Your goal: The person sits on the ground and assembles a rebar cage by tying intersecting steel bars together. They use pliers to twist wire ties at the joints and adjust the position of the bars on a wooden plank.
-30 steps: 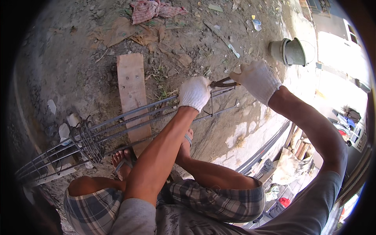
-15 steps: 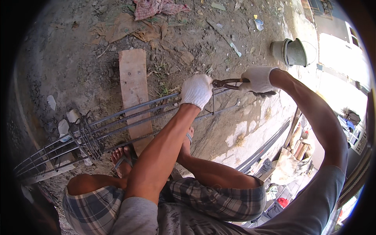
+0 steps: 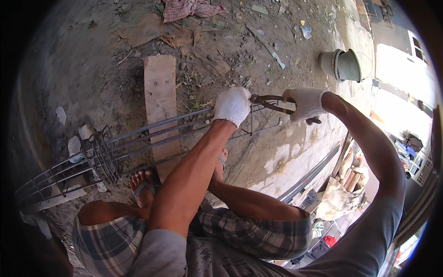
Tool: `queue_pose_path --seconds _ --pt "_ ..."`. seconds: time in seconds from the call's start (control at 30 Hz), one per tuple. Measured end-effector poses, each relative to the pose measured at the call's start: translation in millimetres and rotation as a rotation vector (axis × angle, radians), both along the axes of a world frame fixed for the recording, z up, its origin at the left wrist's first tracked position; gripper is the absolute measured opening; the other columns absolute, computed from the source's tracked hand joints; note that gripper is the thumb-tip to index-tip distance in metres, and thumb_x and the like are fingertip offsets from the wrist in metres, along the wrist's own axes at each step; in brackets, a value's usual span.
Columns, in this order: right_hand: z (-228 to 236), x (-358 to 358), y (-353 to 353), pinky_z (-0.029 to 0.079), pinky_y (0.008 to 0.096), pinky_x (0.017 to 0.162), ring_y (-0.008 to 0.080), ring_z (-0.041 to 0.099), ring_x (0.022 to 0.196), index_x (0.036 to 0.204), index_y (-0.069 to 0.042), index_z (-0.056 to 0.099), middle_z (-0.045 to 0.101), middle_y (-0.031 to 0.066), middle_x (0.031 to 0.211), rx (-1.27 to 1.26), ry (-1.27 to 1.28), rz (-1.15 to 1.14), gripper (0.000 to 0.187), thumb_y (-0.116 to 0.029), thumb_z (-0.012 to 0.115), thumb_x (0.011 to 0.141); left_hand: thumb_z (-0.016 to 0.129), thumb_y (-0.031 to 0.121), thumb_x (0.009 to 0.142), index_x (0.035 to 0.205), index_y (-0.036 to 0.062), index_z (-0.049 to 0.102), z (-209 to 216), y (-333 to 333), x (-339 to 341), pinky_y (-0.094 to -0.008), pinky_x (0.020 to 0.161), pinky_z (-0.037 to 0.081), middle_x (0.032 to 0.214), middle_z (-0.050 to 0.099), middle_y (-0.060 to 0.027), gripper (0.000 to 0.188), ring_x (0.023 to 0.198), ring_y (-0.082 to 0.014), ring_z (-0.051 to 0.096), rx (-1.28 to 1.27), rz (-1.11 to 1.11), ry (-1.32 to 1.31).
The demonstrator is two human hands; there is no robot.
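Observation:
A long cage of steel rebar (image 3: 184, 114) runs from the lower left to the centre, partly across a wooden plank. My left hand (image 3: 232, 107), in a white knit glove, is closed around the upper bar close to a square stirrup (image 3: 251, 123); its fingertips are hidden. My right hand (image 3: 307, 105), gloved too, grips pincers (image 3: 259, 98) by their long handles, which stand apart. The pincers' jaws meet the bar right beside my left hand; whatever they bite on is too small to make out. Several stirrups (image 3: 107, 159) are bunched around the cage farther left.
The plank (image 3: 160, 90) lies on rough dirt under the cage. Two nested grey buckets (image 3: 349, 66) rest tipped at the upper right. A checked cloth (image 3: 189, 10) lies at the top. Loose bars (image 3: 314, 173) and an open sack (image 3: 344, 198) are at the lower right.
The pincers' handles have spread wider, and my right hand has shifted slightly down and right. My left hand stays at the same spot on the bar.

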State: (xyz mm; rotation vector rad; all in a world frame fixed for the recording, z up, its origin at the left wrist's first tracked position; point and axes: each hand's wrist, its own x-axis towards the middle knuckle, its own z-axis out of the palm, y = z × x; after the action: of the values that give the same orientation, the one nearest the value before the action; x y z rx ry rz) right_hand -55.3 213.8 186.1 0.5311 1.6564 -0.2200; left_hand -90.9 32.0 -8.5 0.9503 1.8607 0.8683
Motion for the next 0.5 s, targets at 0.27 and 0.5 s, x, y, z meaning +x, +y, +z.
queue_pose_path --seconds 0.27,0.5 --pt "1 45 -31 0.052 0.0455 0.071 0.0325 0.07 0.077 0.118 0.0 0.068 0.07 0.0081 0.086 0.312 0.598 0.989 0.034 -0.026 0.073 0.097 0.074 0.027 0.096 0.116 0.0156 0.085 2 3 -1 -0.0531 0.087 0.064 0.101 0.08 -0.0193 0.026 0.098 -0.0397 0.079 -0.095 -0.039 -0.014" --pt "9 -17 -7 0.053 0.0362 0.05 0.0175 0.069 0.056 0.099 -0.002 0.075 0.071 0.0095 0.069 0.164 -0.196 -0.314 0.04 -0.042 0.072 0.107 0.076 0.026 0.094 0.115 0.0166 0.085 -1 0 1 -0.0514 0.087 0.064 0.103 0.081 -0.0184 0.024 0.097 -0.0388 0.08 -0.015 0.041 0.022"
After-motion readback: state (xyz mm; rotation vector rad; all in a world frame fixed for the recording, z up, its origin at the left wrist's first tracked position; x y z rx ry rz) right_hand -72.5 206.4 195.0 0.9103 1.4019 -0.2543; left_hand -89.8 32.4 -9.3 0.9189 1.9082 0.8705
